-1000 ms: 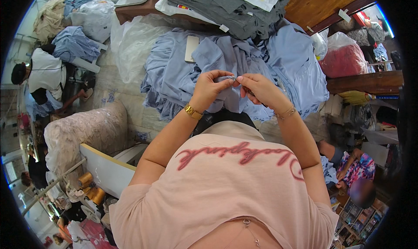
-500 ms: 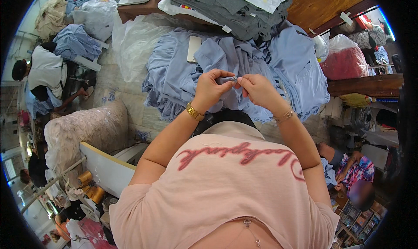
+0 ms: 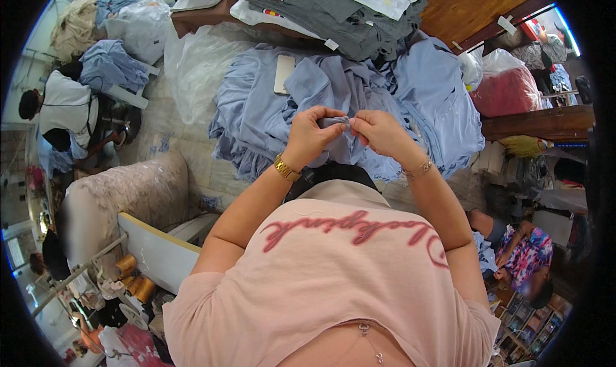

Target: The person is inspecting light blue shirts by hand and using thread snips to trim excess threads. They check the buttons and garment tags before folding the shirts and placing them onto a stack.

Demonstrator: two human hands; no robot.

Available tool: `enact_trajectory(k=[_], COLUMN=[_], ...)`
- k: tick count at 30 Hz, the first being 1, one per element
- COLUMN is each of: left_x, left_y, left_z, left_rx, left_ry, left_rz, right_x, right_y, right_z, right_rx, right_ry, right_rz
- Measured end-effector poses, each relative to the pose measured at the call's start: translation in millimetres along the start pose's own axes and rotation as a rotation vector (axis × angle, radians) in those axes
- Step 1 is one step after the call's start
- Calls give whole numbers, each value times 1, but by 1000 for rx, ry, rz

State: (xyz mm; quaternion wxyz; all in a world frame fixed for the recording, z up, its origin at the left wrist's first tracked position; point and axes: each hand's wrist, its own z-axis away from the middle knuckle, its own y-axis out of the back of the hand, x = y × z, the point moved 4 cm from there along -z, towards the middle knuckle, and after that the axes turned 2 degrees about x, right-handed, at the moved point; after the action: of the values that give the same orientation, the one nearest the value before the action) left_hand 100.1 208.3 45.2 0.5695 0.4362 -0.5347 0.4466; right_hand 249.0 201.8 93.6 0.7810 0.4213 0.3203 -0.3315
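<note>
My left hand (image 3: 312,134) pinches an edge of blue-grey fabric (image 3: 331,121), with a gold watch on its wrist. Close against it, my right hand (image 3: 378,132) has thumb and forefinger pressed together at the tip of that fabric. Whatever small thing may sit between the right fingertips is too tiny to make out. Both hands are above a big heap of light blue garments (image 3: 253,104) in front of my body. On the heap lies a pale phone (image 3: 284,74), beyond my left hand.
Grey shirts (image 3: 340,23) are stacked beyond the heap. Clear plastic sheeting (image 3: 192,71) lies to its left, near a wrapped fabric roll (image 3: 141,187). A red bundle in plastic (image 3: 507,91) sits right. One person (image 3: 67,107) bends at far left; another (image 3: 526,251) sits at right.
My hands keep nearly the same pinch on the fabric, with only a slight shift. At far left, the person's arm has moved lower toward their feet.
</note>
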Motion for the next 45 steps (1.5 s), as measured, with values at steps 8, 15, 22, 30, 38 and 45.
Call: enact_trajectory(k=[8, 15, 22, 30, 38, 45], left_x=[-3, -3, 9, 23, 32, 15], left_y=[1, 3, 14, 16, 20, 20], left_z=[1, -3, -3, 2, 10, 7], left_rx=[-45, 3, -137, -4, 2, -57], left_ry=[178, -38, 57, -400, -71, -26], left_rz=[195, 128, 209, -200, -168, 240], right_x=[4, -14, 1, -11, -14, -5], right_y=[6, -3, -11, -13, -12, -18], right_z=[6, 2, -10, -7, -7, -15], right_rx=[71, 275, 194, 145, 125, -22], right_ry=[170, 382, 310, 155, 237, 125], right_rz=[-1, 34, -247, -450, -299, -697])
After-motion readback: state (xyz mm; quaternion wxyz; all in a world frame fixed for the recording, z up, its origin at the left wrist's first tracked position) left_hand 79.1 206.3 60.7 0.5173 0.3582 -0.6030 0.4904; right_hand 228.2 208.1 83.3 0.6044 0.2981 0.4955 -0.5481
